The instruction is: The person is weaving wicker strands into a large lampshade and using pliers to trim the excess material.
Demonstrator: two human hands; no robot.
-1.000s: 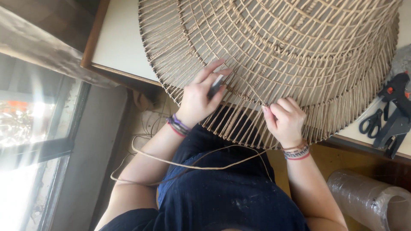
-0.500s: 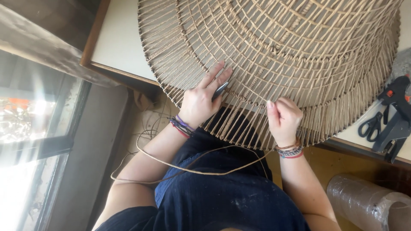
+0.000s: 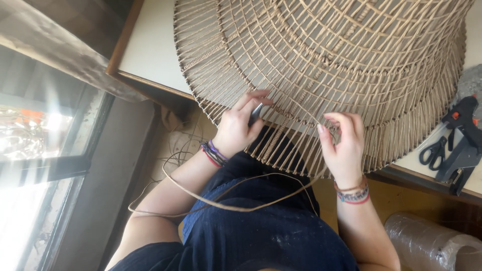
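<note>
Your left hand (image 3: 240, 128) is pressed against the lower edge of the big woven basket (image 3: 321, 65), fingers curled around a small dark tool (image 3: 255, 114) whose tip pokes in between the upright spokes. Your right hand (image 3: 344, 145) is just across from it, fingers half curled and pinching a thin strand (image 3: 226, 205) right at the weave line. That strand drops below your right wrist, loops across your dark blue lap and trails off under your left forearm toward the floor.

Progress-wise, I'd say most of it is done. Everything above your fingers is already woven: tight flat bands near the top, then a more open lattice of crossing strands. Below your knuckles the spokes hang bare, like a fringe past the table (image 3: 150, 50) edge, so the bottom rows and the rim look like what's left.

Material looks like pale tan cane or paper cord, matte, a bit stiff, round in section. The whole thing is wide and domed, lying over the white tabletop.

Off past your right hand sit black scissors (image 3: 433, 150) and a black glue gun (image 3: 464, 138). There's a clear plastic roll (image 3: 432, 243) down by your right elbow.
</note>
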